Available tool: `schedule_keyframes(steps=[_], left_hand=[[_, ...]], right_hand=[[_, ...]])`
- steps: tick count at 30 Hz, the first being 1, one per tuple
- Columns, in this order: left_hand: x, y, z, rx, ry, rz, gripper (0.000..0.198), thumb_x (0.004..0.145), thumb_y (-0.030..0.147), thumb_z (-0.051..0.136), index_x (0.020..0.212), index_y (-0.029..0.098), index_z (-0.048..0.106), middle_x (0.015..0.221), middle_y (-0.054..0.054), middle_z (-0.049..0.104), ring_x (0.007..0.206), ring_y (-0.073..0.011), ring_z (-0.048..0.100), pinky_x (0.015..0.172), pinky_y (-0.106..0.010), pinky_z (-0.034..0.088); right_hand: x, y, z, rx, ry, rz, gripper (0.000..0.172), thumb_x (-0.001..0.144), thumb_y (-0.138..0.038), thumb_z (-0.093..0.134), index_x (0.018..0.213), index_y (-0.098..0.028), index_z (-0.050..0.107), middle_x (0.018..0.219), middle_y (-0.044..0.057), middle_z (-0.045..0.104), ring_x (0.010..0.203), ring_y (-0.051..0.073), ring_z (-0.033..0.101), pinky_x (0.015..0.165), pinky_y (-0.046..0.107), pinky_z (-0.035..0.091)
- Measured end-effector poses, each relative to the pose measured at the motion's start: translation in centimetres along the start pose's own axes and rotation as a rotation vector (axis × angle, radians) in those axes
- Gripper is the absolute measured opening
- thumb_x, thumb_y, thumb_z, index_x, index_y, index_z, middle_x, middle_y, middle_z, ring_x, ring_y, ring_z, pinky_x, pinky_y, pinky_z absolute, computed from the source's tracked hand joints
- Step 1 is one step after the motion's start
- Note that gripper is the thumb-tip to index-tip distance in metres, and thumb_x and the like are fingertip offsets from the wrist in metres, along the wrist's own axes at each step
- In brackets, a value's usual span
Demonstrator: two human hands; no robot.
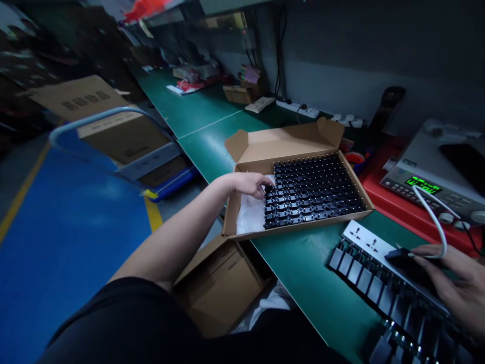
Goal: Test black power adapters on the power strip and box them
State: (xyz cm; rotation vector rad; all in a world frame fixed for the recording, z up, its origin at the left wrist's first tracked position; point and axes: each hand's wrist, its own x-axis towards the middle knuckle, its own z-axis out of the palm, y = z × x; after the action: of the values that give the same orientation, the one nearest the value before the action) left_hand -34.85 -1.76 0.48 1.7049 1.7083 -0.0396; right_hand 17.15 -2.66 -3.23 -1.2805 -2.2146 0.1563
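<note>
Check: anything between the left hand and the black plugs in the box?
Nothing visible. The left hand is already at the near edge of the black plugs, fingertips on them. The white sheet lies under the hand, inside the cardboard box.

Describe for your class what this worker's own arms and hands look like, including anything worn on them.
Neither hand wears a glove. The left hand continues into a bare forearm that ends at a black sleeve. The right hand has visible fingernails; its forearm and sleeve are out of view.
</note>
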Motion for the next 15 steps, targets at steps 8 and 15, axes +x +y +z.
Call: schedule_keyframes(steps=[8,15], left_hand=[[-5.5,9.9,8.1,-0.068,0.481,0.323,0.035,0.09,0.03,0.055,0.124,0.02,0.061,0.108,-0.007,0.072,0.08,-0.0178,0.067,0.075,-0.033,0.056],[-2.1,16.9,22.7,0.108,0.423,0.423,0.068,0.082,0.035,0.076,0.139,0.017,0.046,0.136,-0.021,0.053,0.121,-0.0384,0.056,0.097,-0.055,0.052]], right_hand=[[0.7,-1.7,-0.7,0.047,-0.094,-0.088,0.014,0.096,-0.036,0.056,0.101,-0.028,0.066,0.096,0.003,0.074,0.084,0.024,0.072,0.07,0.037,0.056],[0.5,-2.4,-0.7,-0.001,-0.105,-0.095,0.012,0.097,-0.024,0.053,0.097,-0.023,0.065,0.094,0.004,0.072,0.085,0.02,0.069,0.071,0.033,0.053]])
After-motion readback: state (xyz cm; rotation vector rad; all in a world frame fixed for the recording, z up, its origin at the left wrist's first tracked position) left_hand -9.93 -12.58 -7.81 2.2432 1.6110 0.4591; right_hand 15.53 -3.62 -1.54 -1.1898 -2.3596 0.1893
